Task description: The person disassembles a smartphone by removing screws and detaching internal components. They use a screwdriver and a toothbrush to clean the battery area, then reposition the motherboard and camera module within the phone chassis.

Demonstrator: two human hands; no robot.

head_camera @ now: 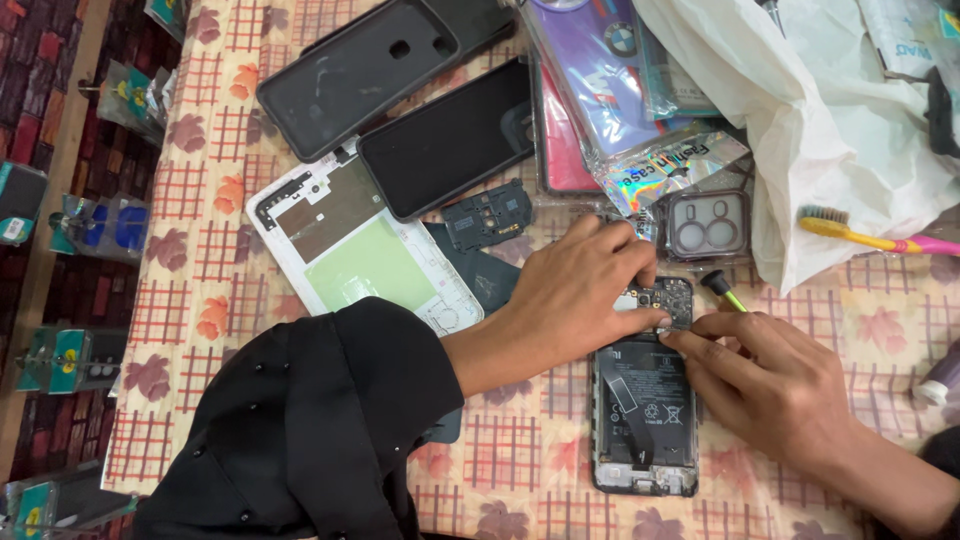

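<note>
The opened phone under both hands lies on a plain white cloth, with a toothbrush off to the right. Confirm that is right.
Not quite. The opened phone does lie under the left hand and right hand, with the toothbrush to the right, but the head view shows a checked, floral-patterned cloth, not a plain white one.

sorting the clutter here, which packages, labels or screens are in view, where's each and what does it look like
Holographic case packet: above the left hand, flat, shiny rainbow strip.
Purple case packet: top centre, clear sleeve, purple insert.
Dark phone screen: upper centre, black rectangle, unlit.
Battery label: on the opened phone under the right hand, black with white symbols.
White plastic bag: top right, crumpled.
</note>
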